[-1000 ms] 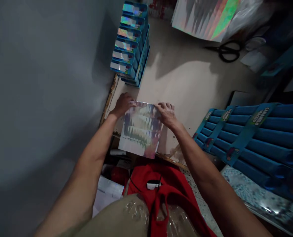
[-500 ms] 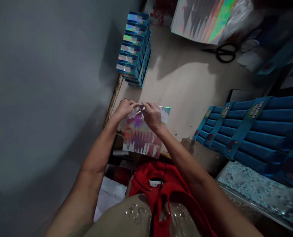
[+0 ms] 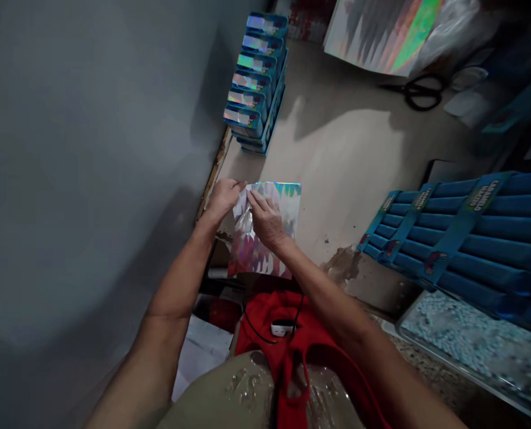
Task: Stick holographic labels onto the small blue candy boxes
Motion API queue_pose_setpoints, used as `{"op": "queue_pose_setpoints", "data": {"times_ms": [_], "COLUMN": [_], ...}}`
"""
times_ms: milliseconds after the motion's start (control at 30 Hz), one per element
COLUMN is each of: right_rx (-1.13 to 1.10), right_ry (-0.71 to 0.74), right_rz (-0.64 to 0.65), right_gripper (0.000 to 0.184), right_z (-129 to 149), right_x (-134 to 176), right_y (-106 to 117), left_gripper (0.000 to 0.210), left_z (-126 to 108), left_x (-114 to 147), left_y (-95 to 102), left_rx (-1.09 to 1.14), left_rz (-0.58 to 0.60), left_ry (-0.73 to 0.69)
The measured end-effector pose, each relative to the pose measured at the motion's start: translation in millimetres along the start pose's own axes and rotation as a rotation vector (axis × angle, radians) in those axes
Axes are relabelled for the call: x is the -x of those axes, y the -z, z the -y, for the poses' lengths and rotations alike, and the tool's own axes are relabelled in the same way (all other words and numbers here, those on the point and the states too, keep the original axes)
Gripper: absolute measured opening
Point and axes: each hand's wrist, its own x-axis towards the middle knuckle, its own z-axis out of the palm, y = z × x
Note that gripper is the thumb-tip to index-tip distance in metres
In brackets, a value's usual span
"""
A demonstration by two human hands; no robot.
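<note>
We have the shiny sheet (image 3: 288, 208) in front of our body at the near edge of the pale table (image 3: 337, 167), its lower end reaching that edge. Our left hand (image 3: 224, 198) pinches its far left corner between thumb and bent fingers. Our right hand (image 3: 267, 221) lies over the sheet with fingers close together and extended toward that corner, near the left fingertips; we cannot tell whether it grips anything. Beyond our left hand, blue boxes (image 3: 251, 82) stand in a row beside the wall (image 3: 90, 149). At the far side we see a stack of shiny sheets (image 3: 376, 36) with black scissors (image 3: 412, 90) just beside it. To our right lie blue tubes (image 3: 484, 223), near a tray of pale blue pieces (image 3: 480, 339).
</note>
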Motion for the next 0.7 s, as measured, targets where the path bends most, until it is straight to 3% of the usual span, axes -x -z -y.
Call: {"op": "queue_pose_setpoints", "data": {"times_ms": [200,300,433,700], "right_rx": [-0.096,-0.125,-0.163,0.006], "right_ry": [-0.086,-0.102,-0.105,0.001], "right_rz": [-0.044,-0.072,-0.016,-0.083], "right_gripper": [0.010,0.007,0.008,0.011], "right_z": [6.0,3.3,-2.6,-5.8], "right_x": [6.2,-6.5,-24.1,-28.0], "right_y": [19.1,30.8,37.4,47.0], "left_gripper": [0.033,0.034,0.039,0.041], "left_z": [-1.2,-5.0,-10.0,-12.4], "left_x": [2.6,5.9,11.2,17.1], "left_y": [4.9,8.9,12.1,6.1], "left_rx": [-0.003,0.027,0.017,-0.007], "left_rz": [0.016,0.031,0.024,-0.007], "left_ry": [-0.015,-0.027,-0.072,-0.074]}}
